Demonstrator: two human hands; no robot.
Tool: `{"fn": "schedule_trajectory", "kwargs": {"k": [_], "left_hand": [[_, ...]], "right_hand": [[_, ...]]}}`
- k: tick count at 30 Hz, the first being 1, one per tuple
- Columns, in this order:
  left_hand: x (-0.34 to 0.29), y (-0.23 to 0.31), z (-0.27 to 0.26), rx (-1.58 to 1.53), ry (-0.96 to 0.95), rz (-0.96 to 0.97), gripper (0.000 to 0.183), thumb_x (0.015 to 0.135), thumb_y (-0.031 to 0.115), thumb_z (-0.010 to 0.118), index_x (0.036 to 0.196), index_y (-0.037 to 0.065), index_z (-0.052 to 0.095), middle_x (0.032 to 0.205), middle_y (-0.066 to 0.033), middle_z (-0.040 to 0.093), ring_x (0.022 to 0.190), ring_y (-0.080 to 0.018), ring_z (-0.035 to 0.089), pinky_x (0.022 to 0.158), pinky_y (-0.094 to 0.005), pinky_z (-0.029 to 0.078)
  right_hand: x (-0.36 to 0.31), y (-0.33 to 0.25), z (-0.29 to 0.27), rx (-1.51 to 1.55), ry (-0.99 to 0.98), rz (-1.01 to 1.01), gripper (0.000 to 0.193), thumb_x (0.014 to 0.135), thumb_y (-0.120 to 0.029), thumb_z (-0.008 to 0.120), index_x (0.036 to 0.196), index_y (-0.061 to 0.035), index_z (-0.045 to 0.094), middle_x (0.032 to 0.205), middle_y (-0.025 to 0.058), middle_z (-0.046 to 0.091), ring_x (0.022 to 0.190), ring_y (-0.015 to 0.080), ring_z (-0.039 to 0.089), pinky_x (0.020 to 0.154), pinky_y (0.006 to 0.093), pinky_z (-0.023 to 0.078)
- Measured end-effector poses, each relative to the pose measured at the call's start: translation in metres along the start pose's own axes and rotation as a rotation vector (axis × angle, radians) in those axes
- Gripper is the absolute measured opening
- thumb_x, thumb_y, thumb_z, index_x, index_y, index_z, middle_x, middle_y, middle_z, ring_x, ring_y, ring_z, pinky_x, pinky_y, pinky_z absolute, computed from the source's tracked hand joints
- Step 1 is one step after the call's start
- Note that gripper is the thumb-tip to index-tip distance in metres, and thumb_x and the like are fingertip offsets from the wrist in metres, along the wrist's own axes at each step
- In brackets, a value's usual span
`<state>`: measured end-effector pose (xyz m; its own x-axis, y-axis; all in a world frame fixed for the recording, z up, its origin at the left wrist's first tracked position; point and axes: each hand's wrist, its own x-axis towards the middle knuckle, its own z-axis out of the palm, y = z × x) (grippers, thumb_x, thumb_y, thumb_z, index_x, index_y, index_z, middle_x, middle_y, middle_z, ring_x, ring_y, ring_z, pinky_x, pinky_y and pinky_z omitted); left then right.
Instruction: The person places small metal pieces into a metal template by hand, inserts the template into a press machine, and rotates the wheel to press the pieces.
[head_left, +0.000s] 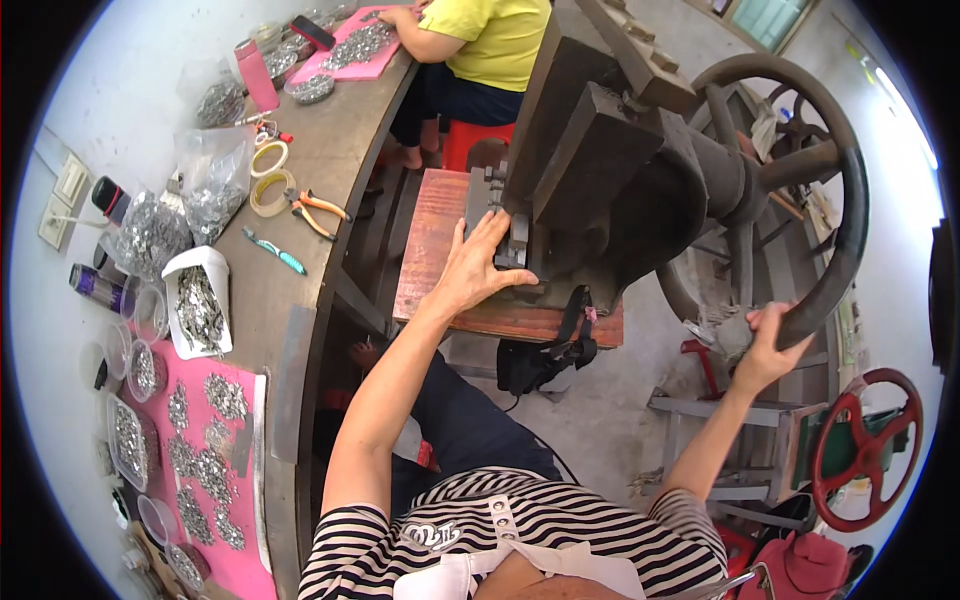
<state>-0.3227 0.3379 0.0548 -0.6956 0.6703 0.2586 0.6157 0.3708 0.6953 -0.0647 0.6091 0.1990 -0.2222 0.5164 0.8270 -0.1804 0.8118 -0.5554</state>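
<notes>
A large dark hand press (610, 170) stands in front of me on a reddish wooden base (430, 240). My left hand (472, 262) rests at the metal die block (518, 238) under the press head. Its fingers and thumb are spread, and the fingertips touch the block's near side; whether a small part lies under them I cannot tell. To the right, my right hand (772, 345) grips the lower rim of the press's big handwheel (852, 200), beside a grey cloth wrap (730, 335) on the rim.
A bench (300, 215) on the left holds pliers (318, 212), tape rolls (270, 192), a toothbrush (274, 251), a white tub (222, 275) and a pink sheet (252, 420) with heaps of small metal pieces. A co-worker in yellow (500, 40) sits beyond. A red handwheel (840, 448) stands lower right.
</notes>
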Motion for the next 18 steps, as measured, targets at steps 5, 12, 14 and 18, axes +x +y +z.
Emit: {"fn": "schedule_trajectory", "kwargs": {"k": [5, 12, 14, 18], "left_hand": [[-0.002, 0.001, 0.005, -0.006, 0.03, 0.007, 0.116, 0.07, 0.061, 0.083, 0.155, -0.002, 0.036, 0.16, -0.021, 0.039, 0.153, -0.0341, 0.028, 0.125, -0.0565, 0.011], [-0.002, -0.001, 0.008, -0.044, 0.024, 0.004, 0.116, 0.071, 0.062, 0.082, 0.156, -0.002, 0.035, 0.161, -0.0206, 0.038, 0.154, -0.035, 0.027, 0.125, -0.0558, 0.01], [0.001, -0.001, 0.009, -0.041, 0.023, 0.006, 0.116, 0.071, 0.062, 0.082, 0.156, -0.002, 0.035, 0.16, -0.0212, 0.039, 0.154, -0.035, 0.027, 0.125, -0.0556, 0.01], [0.002, -0.008, 0.004, 0.051, 0.013, -0.031, 0.116, 0.071, 0.061, 0.082, 0.155, -0.003, 0.035, 0.16, -0.0224, 0.038, 0.154, -0.0364, 0.026, 0.125, -0.0561, 0.01]], "right_hand": [[0.102, -0.042, -0.018, -0.152, -0.311, 0.264, 0.029, 0.093, -0.015, 0.073, 0.109, 0.002, 0.056, 0.069, 0.0033, 0.054, 0.057, 0.0114, 0.054, 0.057, 0.0285, 0.05], [0.2, -0.05, 0.019, -0.082, -0.513, 0.239, 0.056, 0.096, -0.027, 0.069, 0.139, 0.003, 0.05, 0.071, 0.0011, 0.054, 0.057, 0.0088, 0.051, 0.055, 0.0241, 0.044], [0.161, -0.034, -0.011, -0.072, -0.399, 0.188, 0.052, 0.096, -0.02, 0.07, 0.138, 0.0031, 0.051, 0.077, 0.004, 0.058, 0.063, 0.0103, 0.055, 0.06, 0.0238, 0.045], [-0.001, 0.039, -0.012, -0.264, 0.148, -0.017, 0.051, 0.09, -0.012, 0.077, 0.133, 0.0034, 0.053, 0.088, 0.0067, 0.063, 0.073, 0.0136, 0.062, 0.073, 0.0274, 0.051]]}}
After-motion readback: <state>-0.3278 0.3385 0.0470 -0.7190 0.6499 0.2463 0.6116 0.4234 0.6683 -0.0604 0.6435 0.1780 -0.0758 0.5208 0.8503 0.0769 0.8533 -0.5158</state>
